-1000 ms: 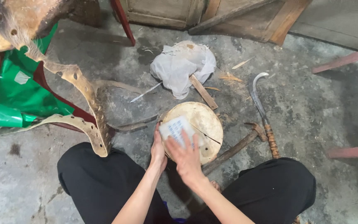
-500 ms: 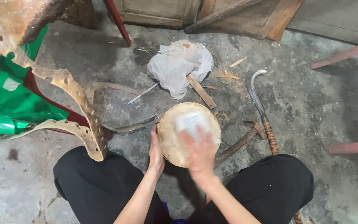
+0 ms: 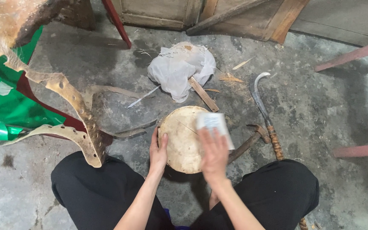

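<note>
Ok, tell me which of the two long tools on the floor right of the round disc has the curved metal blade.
The sickle, farther right, with its hooked blade and wrapped handle. The hammer beside it lies nearer the right hand.

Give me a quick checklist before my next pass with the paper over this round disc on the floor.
1. Left hand steadying the round disc at its left edge: ok.
2. Right hand pressing the white paper flat on the disc: ok.
3. Curved blade lying apart from both hands, on the right: ok.
4. Wooden stick touching the disc's far rim: cannot tell.
5. Perforated hide strip clear of the disc: ok.
6. Disc sitting level on the floor: cannot tell.
</note>
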